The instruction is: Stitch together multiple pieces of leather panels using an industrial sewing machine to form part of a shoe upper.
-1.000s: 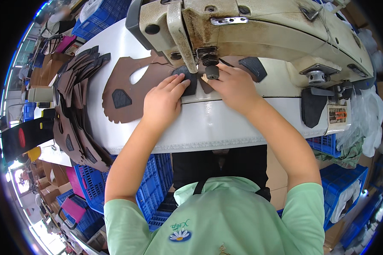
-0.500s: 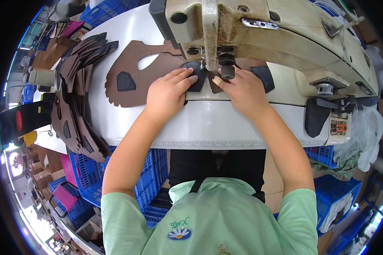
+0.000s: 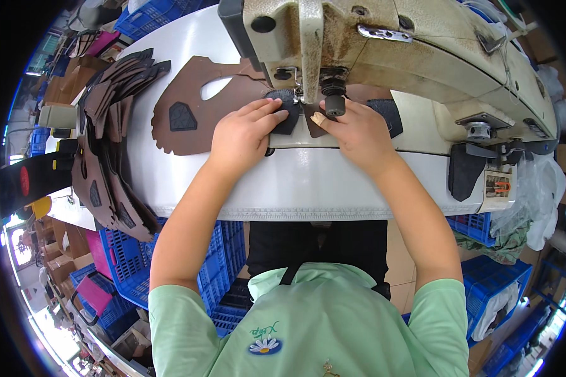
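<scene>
A brown leather-like cut piece [image 3: 170, 113] with an oval hole and dark patches lies under the head of a sewing machine [image 3: 352, 50]. My left hand [image 3: 240, 135] rests on it, fingers stretched over a black patch [image 3: 284, 122] just left of the needle and presser foot [image 3: 299, 94]. To the right of the needle, my right hand [image 3: 363, 129] lies flat on the piece, a pale wrap on its thumb. The machine's dark round knob [image 3: 335, 103] partly hides its fingers. A further dark patch [image 3: 385, 114] shows beyond that hand.
A stack of similar brown pieces [image 3: 110, 125] hangs over the white table's [image 3: 295, 182] left edge. At the right lie a black piece [image 3: 464, 173] and clear plastic bags [image 3: 528, 195]. Blue crates [image 3: 129, 257] stand below, and more blue crates [image 3: 497, 289] to the right.
The view has shifted slightly. My left hand and the black patch under it have slid a little to the left of the needle. My right hand stays about where it was.
</scene>
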Tool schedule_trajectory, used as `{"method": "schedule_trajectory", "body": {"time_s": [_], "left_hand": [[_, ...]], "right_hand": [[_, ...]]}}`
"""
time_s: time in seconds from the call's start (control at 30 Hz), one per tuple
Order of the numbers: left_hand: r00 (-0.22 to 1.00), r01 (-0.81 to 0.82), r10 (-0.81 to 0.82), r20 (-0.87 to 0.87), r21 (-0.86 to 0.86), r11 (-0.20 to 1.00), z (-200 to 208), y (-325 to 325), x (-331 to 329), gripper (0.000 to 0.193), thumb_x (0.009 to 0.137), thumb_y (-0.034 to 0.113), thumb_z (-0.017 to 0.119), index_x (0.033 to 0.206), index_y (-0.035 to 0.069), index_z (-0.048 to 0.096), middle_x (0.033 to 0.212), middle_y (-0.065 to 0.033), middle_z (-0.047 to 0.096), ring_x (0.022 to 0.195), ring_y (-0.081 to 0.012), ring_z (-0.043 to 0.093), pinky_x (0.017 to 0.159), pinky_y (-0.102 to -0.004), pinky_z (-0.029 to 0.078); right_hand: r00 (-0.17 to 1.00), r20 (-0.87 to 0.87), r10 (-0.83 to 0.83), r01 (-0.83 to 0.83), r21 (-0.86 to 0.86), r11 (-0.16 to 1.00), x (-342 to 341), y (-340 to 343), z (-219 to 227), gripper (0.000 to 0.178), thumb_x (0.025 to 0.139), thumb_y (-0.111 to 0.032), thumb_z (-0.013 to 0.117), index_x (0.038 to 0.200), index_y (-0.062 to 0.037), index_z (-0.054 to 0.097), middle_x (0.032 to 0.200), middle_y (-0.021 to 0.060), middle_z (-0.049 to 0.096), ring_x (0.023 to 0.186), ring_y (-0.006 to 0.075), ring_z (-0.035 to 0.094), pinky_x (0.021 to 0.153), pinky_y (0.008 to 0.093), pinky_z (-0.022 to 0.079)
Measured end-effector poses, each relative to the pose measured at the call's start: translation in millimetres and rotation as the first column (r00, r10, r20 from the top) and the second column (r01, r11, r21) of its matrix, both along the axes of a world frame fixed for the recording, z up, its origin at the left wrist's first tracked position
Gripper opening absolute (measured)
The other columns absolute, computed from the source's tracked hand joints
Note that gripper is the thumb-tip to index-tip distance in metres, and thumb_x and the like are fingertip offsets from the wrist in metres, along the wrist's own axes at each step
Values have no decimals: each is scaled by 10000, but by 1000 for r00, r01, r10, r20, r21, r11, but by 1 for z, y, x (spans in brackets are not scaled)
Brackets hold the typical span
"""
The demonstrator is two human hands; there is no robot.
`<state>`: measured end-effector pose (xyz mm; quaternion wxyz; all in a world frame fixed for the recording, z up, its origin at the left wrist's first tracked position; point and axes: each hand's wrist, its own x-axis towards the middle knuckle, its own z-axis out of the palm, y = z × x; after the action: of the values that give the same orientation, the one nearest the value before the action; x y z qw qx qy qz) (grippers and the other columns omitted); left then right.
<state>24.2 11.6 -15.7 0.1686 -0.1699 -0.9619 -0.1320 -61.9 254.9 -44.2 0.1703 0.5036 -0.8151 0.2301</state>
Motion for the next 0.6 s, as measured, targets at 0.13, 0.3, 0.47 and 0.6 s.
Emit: {"method": "schedule_trajectory", "body": {"time_s": [0.13,0.3,0.47,0.6], "left_hand": [[1000,-3,2,-8,-30,1000,-2,0,0,387,760,9,588,1101,137,717,1221,-51,690,1152,-231,639,846,-374,556],[1000,-1,0,-10,-33,999,-3,-2,-2,386,762,15,590,1105,141,715,1233,-50,685,1164,-228,632,857,-373,555],[1000,4,-5,-9,-34,999,-3,-2,-3,382,762,23,590,1104,140,717,1245,-54,680,1173,-229,627,864,-377,552],[999,16,-17,-32,-24,1000,-4,-1,-4,412,721,-10,591,1090,123,719,1184,-68,687,1142,-252,632,852,-383,550]], "right_hand": [[1000,-2,2,-2,17,1000,0,0,2,287,801,-115,612,1060,-127,735,1160,89,694,1168,259,617,890,386,539],[1000,16,3,-3,10,1000,2,-2,6,274,814,-121,607,1056,-124,736,1156,89,695,1169,258,617,884,383,537],[1000,9,-9,9,34,999,3,-1,8,258,814,-125,612,1042,-115,732,1147,93,695,1177,265,612,899,380,530],[1000,3,-23,23,28,999,5,-3,7,248,817,-131,616,1035,-107,731,1137,101,695,1174,269,613,897,383,532]]}}
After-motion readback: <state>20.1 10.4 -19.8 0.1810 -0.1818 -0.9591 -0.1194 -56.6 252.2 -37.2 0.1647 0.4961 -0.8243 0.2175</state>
